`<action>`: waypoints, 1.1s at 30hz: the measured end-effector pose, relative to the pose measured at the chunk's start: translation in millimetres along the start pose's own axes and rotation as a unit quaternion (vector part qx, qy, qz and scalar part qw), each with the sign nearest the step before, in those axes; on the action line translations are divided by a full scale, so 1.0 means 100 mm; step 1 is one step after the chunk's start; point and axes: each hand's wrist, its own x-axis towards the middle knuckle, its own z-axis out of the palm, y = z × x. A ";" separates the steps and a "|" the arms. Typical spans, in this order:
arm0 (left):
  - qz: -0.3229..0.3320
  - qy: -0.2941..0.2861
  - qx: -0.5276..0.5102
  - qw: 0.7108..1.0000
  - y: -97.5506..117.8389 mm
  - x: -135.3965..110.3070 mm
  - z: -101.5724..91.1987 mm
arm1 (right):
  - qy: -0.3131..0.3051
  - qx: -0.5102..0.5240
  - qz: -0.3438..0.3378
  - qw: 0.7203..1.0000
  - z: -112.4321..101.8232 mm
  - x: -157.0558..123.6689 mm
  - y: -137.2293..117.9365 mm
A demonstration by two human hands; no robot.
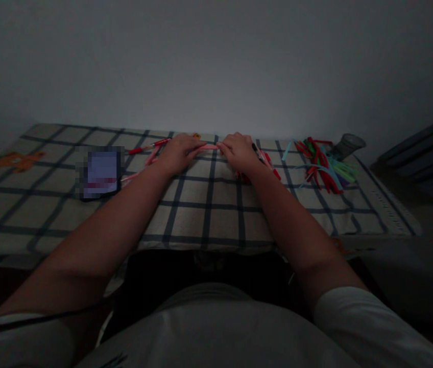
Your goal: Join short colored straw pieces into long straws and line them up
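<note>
Both my hands rest at the far side of a table covered by a checked cloth (209,214). My left hand (178,152) and my right hand (239,151) pinch the two ends of a pink paper strip (209,147) stretched flat between them, fingers closed on it. More pink and red strips (268,163) lie under and beside my right hand, and pink strips (149,157) trail left of my left hand. A red pen (147,147) lies just left of my left hand.
A heap of red, green and blue paper strips (326,163) lies at the right, with a glass jar (349,144) behind it. A phone with a lit screen (101,173) lies at the left. An orange bear print (19,160) marks the cloth's far left. A wall stands right behind the table.
</note>
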 end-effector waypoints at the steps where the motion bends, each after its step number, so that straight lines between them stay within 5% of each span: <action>1: -0.001 0.000 0.003 1.000 0.00 0.00 0.00 | 0.005 0.000 0.002 1.000 -0.02 -0.01 -0.02; 27: 0.004 -0.006 0.007 1.000 -0.02 0.02 0.00 | -0.010 0.001 -0.004 1.000 -0.02 0.00 -0.03; 33: -0.002 -0.006 0.010 1.000 -0.06 0.01 0.02 | 0.030 0.017 0.006 0.999 -0.11 -0.05 -0.11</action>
